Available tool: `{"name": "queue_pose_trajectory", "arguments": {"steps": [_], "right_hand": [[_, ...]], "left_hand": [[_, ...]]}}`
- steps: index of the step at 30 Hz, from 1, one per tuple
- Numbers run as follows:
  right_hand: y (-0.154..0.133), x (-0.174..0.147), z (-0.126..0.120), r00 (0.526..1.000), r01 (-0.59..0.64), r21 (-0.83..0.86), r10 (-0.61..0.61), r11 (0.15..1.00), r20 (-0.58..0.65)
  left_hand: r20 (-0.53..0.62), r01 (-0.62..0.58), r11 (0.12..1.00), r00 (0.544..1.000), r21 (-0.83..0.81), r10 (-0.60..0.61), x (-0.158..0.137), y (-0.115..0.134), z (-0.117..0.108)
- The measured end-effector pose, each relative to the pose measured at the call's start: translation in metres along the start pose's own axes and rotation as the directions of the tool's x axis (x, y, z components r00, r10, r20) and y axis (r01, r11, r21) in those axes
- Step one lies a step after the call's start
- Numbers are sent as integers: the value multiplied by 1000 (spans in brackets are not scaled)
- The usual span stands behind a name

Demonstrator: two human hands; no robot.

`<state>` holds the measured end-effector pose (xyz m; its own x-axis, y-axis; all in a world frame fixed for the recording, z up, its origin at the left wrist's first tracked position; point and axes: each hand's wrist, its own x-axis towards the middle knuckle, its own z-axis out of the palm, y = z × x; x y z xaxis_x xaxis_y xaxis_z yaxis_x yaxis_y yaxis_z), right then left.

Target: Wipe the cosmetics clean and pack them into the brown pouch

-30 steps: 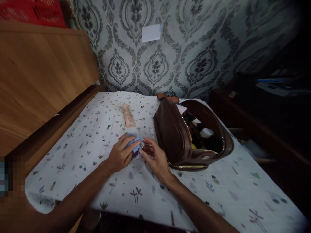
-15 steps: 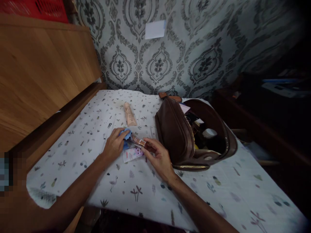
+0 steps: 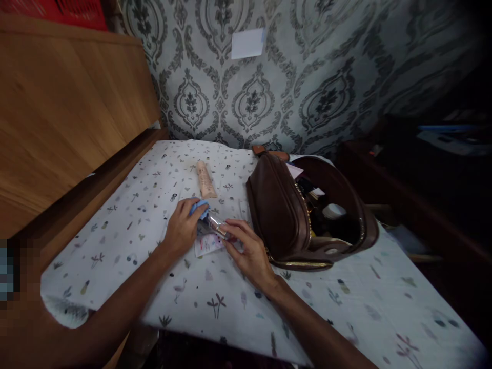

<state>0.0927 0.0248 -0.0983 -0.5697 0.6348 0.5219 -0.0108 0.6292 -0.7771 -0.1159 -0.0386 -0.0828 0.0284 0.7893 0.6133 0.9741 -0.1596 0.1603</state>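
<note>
Cylinder [image 3: 217, 225] slants between left hand [image 3: 181, 224], holding cloth [image 3: 199, 209], and right hand [image 3: 251, 252].

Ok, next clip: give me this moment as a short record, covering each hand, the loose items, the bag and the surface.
left hand: grips crumpled blue cloth at the tube's far end
right hand: fingertips on the near end of the clear cosmetic tube
loose items: beige squeeze tube, beyond the hands; white printed tube, partly hidden
bag: brown zip bag, open, items inside
surface: flamingo-print tablecloth

Dim light — upper right corner near-black
</note>
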Motion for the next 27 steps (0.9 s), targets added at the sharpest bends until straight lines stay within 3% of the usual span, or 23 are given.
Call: {"name": "queue_pose_trajectory", "arguments": {"steps": [7, 17, 22, 27], "right_hand": [[3, 0, 0, 1000, 5, -43, -5, 999, 3], [0, -3, 4, 999, -26, -57, 24, 998, -40], [6, 0, -1, 998, -20, -104, 13, 994, -61], [6, 1, -3, 999, -20, -112, 15, 994, -50]], "left_hand": [[-7, 106, 987, 994, 124, -106, 0, -8, -7], [-49, -207, 974, 978, -88, 203, 1, 30, -2], [111, -179, 983, 977, -35, 182, 3, 19, -11], [307, -132, 991, 945, 34, 115, 0, -5, -11]]}}
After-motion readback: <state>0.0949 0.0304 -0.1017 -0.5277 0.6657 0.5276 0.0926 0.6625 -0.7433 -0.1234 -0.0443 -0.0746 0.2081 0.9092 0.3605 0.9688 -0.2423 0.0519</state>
